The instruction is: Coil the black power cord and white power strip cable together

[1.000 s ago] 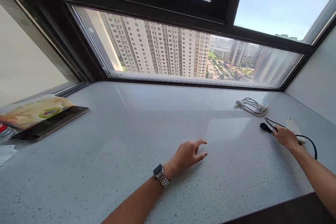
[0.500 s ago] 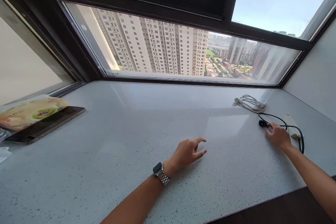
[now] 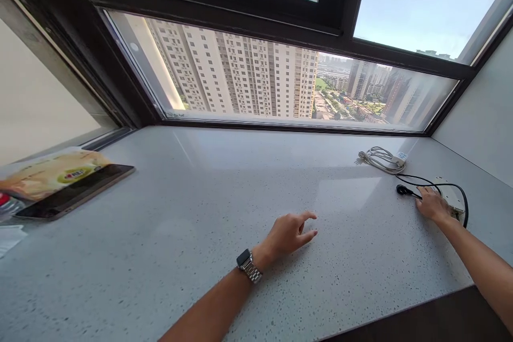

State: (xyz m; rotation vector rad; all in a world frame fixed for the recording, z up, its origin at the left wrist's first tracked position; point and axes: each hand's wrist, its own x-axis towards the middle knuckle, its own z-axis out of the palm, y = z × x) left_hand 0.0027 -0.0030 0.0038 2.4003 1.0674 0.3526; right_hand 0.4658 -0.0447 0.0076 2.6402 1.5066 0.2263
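Note:
My left hand point(image 3: 286, 232), with a watch point(image 3: 249, 265) on its wrist, rests on the speckled white counter point(image 3: 192, 256). Its thumb and index finger are spread, and nothing is between them. At the right, my right hand point(image 3: 433, 204) is closed around a black cable point(image 3: 413, 195), whose round black end point(image 3: 402, 189) lies on the counter to the left of the fingers. Just behind that hand is a white power strip point(image 3: 451, 195), partly covered by it. The black cable loops over the strip. The undersides of the right fingers are hidden.
A coiled white cord point(image 3: 380, 160) lies beyond my right hand. On the left are a yellow tissue pack point(image 3: 56, 171), a dark flat tablet-like device point(image 3: 76, 189) and a bottle with a red cap point(image 3: 5, 199). A dark-framed window point(image 3: 256, 125) borders the counter's back.
My right hand has slid right, away from the round black end and along the cable to the power strip. My left hand stays in place. The view has shifted slightly.

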